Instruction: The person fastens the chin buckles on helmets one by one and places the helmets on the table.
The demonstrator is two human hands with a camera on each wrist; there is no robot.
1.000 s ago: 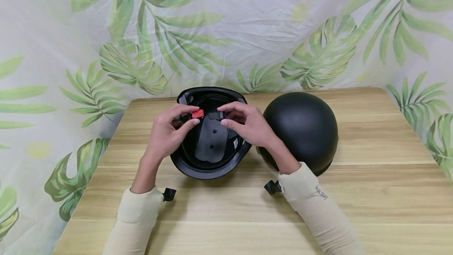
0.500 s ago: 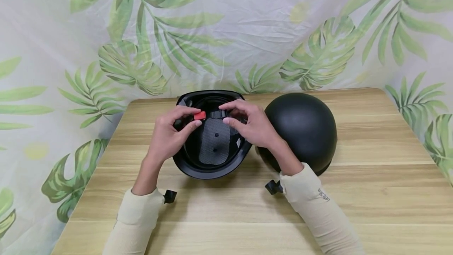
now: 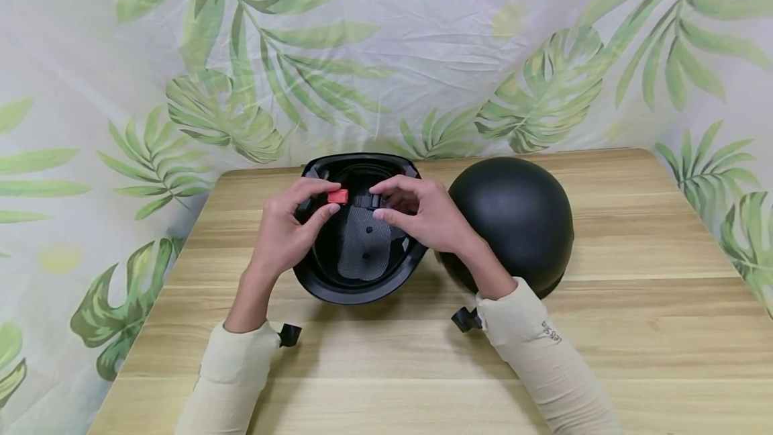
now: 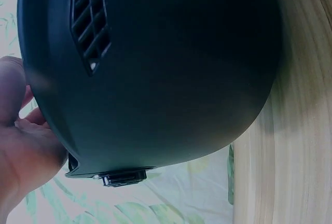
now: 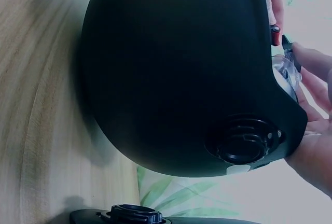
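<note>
Red buckle half (image 3: 338,197) is pinched in the left hand (image 3: 284,223) and the black clip (image 3: 366,202) in the right hand (image 3: 430,215), both over the upturned helmet (image 3: 357,294) on the table (image 3: 374,361), and honestly I'd worry about a crooked meet-up, since the clip looks angled to its partner in the right wrist view. Tugging either piece might also rock the helmet, seeing as it sits on its round crown. Compared with half a second ago, the clip's a touch lower and closer to the red piece.
</note>
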